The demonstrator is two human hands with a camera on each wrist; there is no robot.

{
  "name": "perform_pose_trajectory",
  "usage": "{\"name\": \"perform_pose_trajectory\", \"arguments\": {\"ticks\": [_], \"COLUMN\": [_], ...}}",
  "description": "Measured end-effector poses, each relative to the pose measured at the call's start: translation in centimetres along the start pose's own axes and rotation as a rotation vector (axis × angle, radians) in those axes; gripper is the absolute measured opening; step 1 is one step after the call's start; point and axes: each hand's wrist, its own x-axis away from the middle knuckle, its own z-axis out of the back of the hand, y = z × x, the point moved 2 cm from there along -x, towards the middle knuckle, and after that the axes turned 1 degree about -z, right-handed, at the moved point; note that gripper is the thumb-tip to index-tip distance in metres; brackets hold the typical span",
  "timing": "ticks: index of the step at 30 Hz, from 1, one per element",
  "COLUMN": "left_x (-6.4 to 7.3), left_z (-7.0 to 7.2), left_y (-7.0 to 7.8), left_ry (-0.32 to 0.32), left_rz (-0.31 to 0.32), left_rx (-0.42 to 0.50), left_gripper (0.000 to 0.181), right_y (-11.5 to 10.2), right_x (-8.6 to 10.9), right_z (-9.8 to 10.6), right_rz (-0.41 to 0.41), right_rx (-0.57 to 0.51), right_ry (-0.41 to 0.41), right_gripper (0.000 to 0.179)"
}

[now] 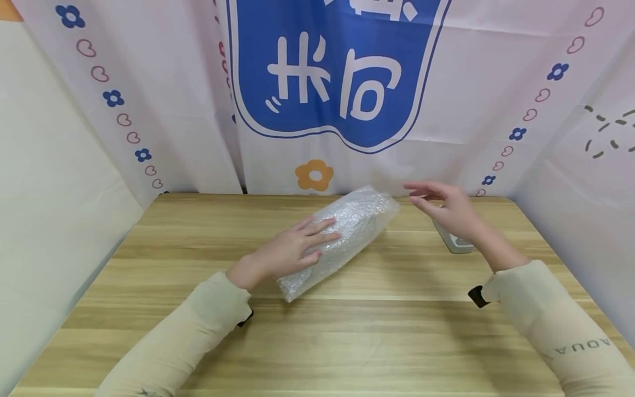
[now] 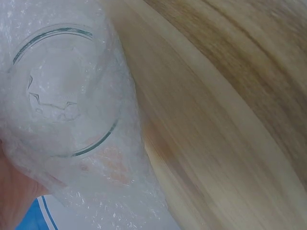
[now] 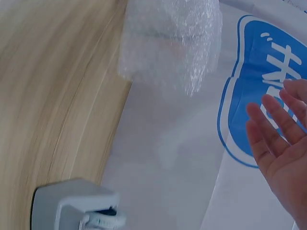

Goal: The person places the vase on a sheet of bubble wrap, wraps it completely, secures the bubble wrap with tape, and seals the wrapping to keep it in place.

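Note:
A long bundle of bubble wrap (image 1: pixel 347 231) lies slantwise across the back middle of the table. Through the plastic, the left wrist view shows a round, green-tinted edge of a clear glass vessel (image 2: pixel 98 144). My left hand (image 1: pixel 290 248) rests on the near left part of the bundle with its fingers spread over the wrap. Apart from the bundle's far right end, my right hand (image 1: pixel 446 207) hovers in the air, its fingers loosely extended and holding nothing. Below and behind that hand stands a grey tape dispenser (image 3: pixel 72 206), partly hidden by it in the head view.
The wood-grain table (image 1: pixel 317 353) ends at the back against a printed cloth (image 1: pixel 198 138) with a blue sign. Pale walls (image 1: pixel 44 193) close in on the left and right sides.

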Motion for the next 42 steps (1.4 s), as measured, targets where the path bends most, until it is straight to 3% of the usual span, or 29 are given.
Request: {"name": "perform_pose_trajectory", "arguments": {"ticks": [13,17,24,28,42], "left_x": [0.1,0.1,0.2,0.3,0.0], "left_z": [-0.1,-0.1,-0.1,-0.1,0.0], "left_y": [0.1,0.1,0.0,0.0,0.1], "left_ry": [-0.015,-0.012,-0.005,-0.006,-0.013], "left_rz": [-0.005,-0.005,0.007,0.015,0.017], "left_rx": [-0.017,-0.019,-0.022,-0.018,-0.034], "left_gripper": [0.05,0.05,0.05,0.049,0.049], "right_y": [3.2,4.3,6.8,8.4,11.5], "right_x": [3.2,4.0,4.6,4.8,6.6], "right_z": [3.4,4.1,4.4,4.2,4.4], "right_rz": [-0.023,-0.086,-0.254,-0.317,-0.475], "right_rx": [0.115,0.16,0.29,0.307,0.369], "right_ry": [0.026,0.037,-0.055,-0.109,-0.216], "right_gripper": [0.03,0.023,0.031,0.034,0.038]}}
